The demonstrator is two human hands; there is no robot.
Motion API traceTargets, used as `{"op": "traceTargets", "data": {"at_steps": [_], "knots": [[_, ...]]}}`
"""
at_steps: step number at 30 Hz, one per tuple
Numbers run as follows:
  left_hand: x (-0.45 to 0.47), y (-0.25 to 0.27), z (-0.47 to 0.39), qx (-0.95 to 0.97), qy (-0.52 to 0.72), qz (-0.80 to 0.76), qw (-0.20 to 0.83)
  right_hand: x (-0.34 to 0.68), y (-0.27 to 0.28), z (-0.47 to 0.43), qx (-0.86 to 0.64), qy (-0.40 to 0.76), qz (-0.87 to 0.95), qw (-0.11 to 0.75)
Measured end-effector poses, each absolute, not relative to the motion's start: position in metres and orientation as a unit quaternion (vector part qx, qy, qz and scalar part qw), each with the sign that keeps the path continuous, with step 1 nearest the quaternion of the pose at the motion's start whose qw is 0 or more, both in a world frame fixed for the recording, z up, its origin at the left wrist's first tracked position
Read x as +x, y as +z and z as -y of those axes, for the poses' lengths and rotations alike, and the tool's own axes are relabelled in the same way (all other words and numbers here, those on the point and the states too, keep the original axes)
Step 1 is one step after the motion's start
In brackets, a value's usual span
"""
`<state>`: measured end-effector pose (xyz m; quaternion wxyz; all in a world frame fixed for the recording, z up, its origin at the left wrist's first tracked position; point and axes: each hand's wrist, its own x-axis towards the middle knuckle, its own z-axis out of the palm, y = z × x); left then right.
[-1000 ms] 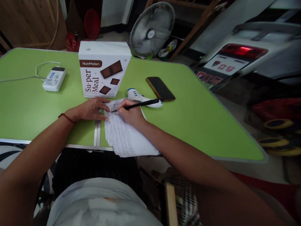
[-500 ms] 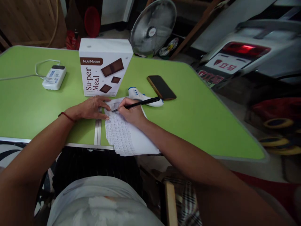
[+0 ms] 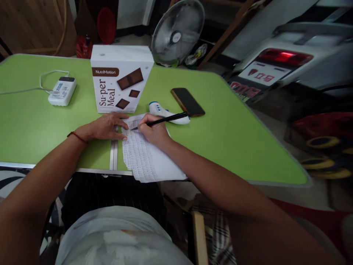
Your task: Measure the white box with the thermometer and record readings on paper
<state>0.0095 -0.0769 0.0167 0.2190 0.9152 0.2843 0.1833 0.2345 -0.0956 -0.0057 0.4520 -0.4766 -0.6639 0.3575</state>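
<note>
My right hand (image 3: 154, 129) is closed around a black pen (image 3: 173, 117), its tip touching the upper left of the paper (image 3: 165, 162). Rows of handwriting cover the paper's left part, while its right part is blank. The sheet's lower edge reaches past the table's front edge. My left hand (image 3: 110, 126) lies with fingers spread, the fingertips at the paper's left edge. Just behind it stands a white NutriMotion box (image 3: 110, 92). A white and blue infrared thermometer (image 3: 157, 109) lies beyond my right hand, partly hidden by the hand and pen.
A phone (image 3: 188, 102) lies on the green table (image 3: 226, 140) behind the thermometer. At the left is a white device (image 3: 63, 92) with a cable. Behind the table stands a fan (image 3: 176, 36); a white scooter (image 3: 292, 55) is at the right.
The whole view has shifted slightly, so things appear a little further left. Both hands and the pen keep nearly the same place on the paper.
</note>
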Motion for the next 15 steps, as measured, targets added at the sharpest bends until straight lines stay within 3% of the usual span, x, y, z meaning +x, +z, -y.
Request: {"op": "traceTargets", "data": {"at_steps": [15], "knots": [[0.0113, 0.0196, 0.0789, 0.911, 0.176, -0.296, 0.227, 0.2369, -0.0096, 0.0939, -0.463, 0.332, 0.684, 0.456]]}}
